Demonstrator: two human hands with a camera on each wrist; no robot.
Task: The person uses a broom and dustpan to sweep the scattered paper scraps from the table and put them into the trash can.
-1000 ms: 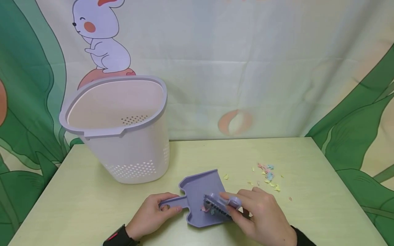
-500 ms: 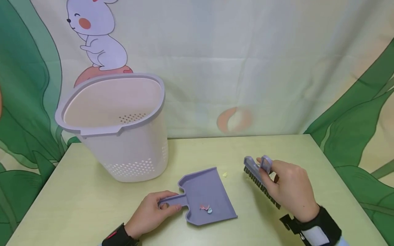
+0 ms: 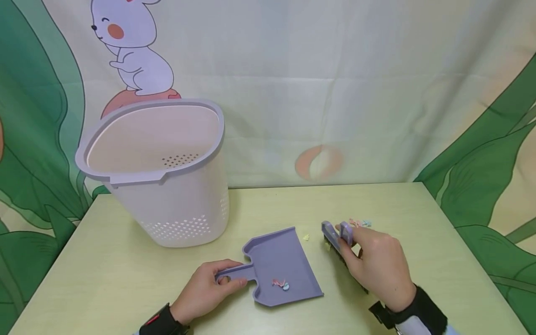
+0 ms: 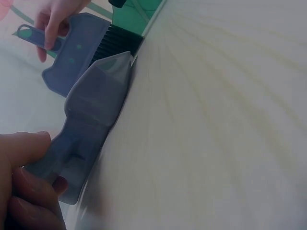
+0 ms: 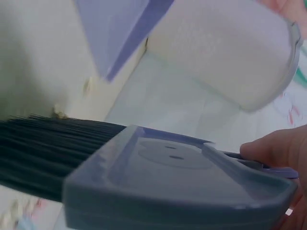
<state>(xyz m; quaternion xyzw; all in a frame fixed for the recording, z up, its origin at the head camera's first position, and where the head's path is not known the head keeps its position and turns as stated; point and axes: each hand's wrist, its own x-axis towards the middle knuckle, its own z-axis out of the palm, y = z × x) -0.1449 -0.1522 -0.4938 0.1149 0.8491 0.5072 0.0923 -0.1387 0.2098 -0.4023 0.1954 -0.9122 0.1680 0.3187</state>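
My left hand grips the short handle of a purple dustpan lying on the table, its wide lip facing right. A few pink and blue paper scraps lie in the pan. To the right, my right hand pinches the looped handle of a small purple hand brush. Dark bristles show in the right wrist view, pointing down to the table. Yellow scraps sit at the bristles' far end, on the dustpan side. In the left wrist view the dustpan overlaps the brush.
A white basket with a purple rim and perforated lower wall stands at the back left of the table. More pink and blue scraps lie behind the right hand. One yellow scrap lies near the pan's lip. A printed curtain hangs behind.
The brush left the pan and went right, beyond the scraps, then came down and slightly back left. Scraps stayed in the pan. The left hand and dustpan hardly moved.
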